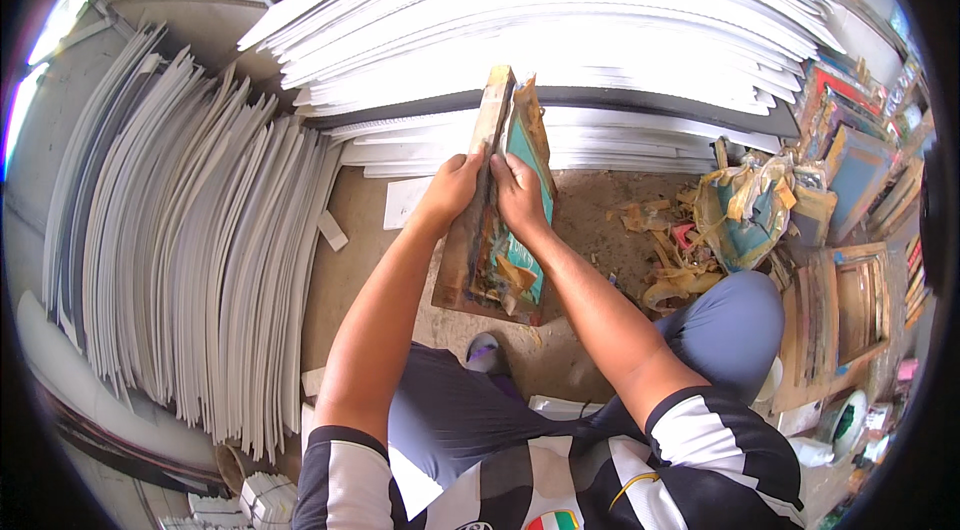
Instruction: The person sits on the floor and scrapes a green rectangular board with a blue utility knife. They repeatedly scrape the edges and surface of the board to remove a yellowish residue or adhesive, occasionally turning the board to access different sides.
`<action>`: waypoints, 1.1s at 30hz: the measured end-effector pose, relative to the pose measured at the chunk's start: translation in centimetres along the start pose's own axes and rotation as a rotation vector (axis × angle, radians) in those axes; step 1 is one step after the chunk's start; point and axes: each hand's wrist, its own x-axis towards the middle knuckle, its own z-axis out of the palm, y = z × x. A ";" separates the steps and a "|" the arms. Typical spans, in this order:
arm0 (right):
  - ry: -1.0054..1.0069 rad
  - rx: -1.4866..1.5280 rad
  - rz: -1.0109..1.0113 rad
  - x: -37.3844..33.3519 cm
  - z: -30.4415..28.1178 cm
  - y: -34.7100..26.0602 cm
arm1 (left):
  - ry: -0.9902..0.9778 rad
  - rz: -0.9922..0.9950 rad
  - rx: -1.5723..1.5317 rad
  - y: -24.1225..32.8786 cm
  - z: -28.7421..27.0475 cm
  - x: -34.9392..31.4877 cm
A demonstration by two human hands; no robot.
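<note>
Between my knees stands a worn wooden screen-printing frame (495, 110), tilted, with green mesh (522, 145) and brown, peeling tape along its edges. My left hand (452, 192) is closed around the frame's left wooden bar, thumb on top. On the inner side of that same bar, over the mesh, my right hand (518, 194) is closed with its thumb pressed against the wood; its fingertips are partly hidden. A loose curl of torn tape (515, 273) hangs at the frame's near end.
Tall stacks of white sheets (200, 250) lean at the left, with more white sheets (540, 40) piled ahead. Torn tape and crumpled green mesh (745, 215) lie on the floor at right. Beyond them are other wooden frames (860, 305) and a blue-faced frame (855, 175).
</note>
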 end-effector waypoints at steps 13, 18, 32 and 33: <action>-0.035 -0.326 0.140 0.8 0.2 -2.6 | 0.110 0.176 0.261 -2.7 0.0 4.6; 0.023 -0.056 0.007 0.1 1.4 0.1 | 0.140 0.102 0.239 -1.7 -0.7 3.5; -0.007 0.105 -0.162 0.0 1.5 1.2 | 0.122 -0.067 0.247 0.1 -1.5 1.7; -0.017 0.085 -0.188 0.0 1.3 1.3 | 0.122 -0.069 0.243 0.5 -1.4 1.4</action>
